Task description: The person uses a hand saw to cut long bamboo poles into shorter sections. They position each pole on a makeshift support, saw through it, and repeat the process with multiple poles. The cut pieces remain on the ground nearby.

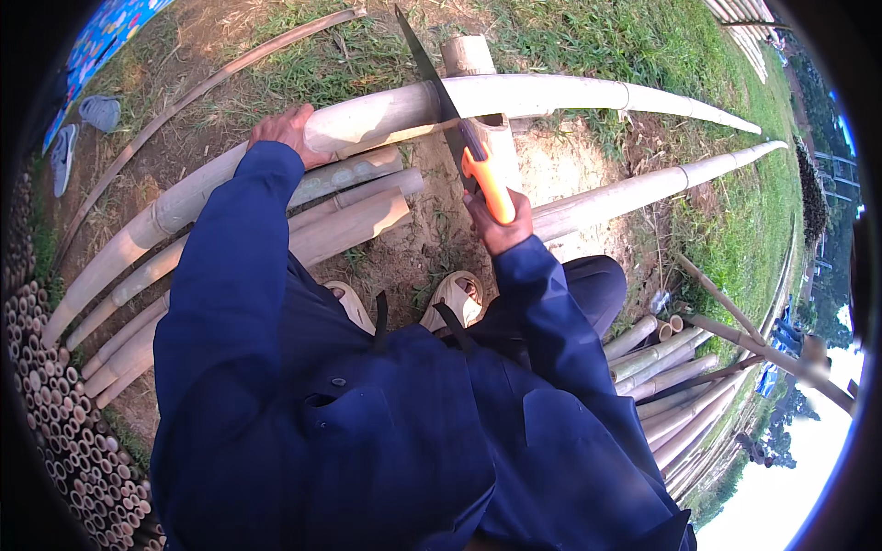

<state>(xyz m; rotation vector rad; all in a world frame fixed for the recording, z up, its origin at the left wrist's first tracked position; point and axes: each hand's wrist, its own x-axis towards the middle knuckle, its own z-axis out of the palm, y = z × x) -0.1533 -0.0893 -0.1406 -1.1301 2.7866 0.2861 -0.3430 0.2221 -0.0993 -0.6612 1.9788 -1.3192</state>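
Observation:
A long, thick bamboo pole [542, 92] stretches across in front of me from left to right. My left hand [287, 133] grips it from above, left of the saw. In my right hand [503, 225] is the orange handle of a handsaw [432, 69]. The dark saw blade lies across the pole, its tip pointing away from me. Whether the teeth have entered the bamboo cannot be made out. Under the pole, near the blade, is a short, thick bamboo piece [469, 57], with its near part [497, 147] showing on my side.
Several cut bamboo lengths [354, 228] lie beneath my left arm. Another pole [661, 188] extends rightward. Stacked bamboo [78, 441] fills the lower left, and more poles [666, 363] lie right. Grey shoes [99, 113] sit far left. My sandaled feet [455, 298] stand on dirt.

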